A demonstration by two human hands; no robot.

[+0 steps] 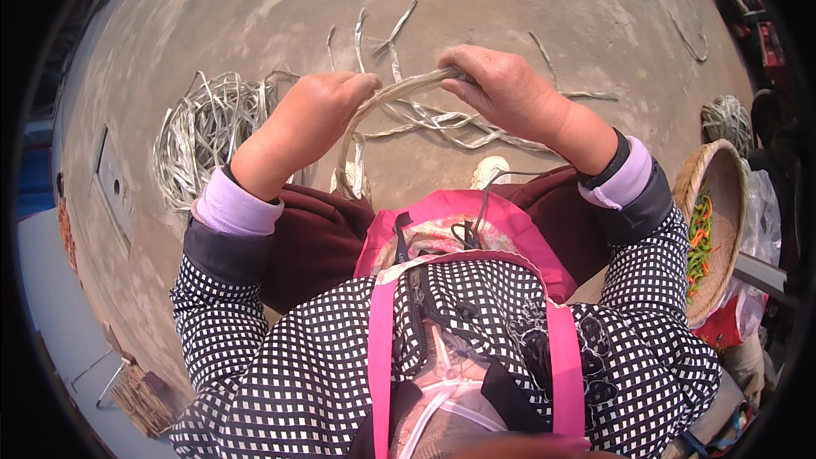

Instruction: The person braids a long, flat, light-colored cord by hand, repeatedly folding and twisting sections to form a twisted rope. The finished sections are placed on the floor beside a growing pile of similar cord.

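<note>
A pale strip of flattened plastic strapping or cord point(408, 84) arches between my two hands. Its right end is pinched between the thumb and fingers of my right hand point(503, 86). My left hand point(312, 121) grips the strip further left, and from there it hangs down past my left knee. Beyond the hands, loosely crossed lengths of the same silvery material point(446, 122) lie on the concrete floor, with several loose ends pointing away from me. A large tangled heap of it point(210, 121) lies just left of my left hand.
At the right, a round woven basket point(733, 217) holds green and orange chili peppers point(700, 242). Behind it sits a wound ball of cord point(728, 121). A metal plate point(113, 182) is set in the floor at the left. A bundle of sticks point(141, 400) lies lower left.
</note>
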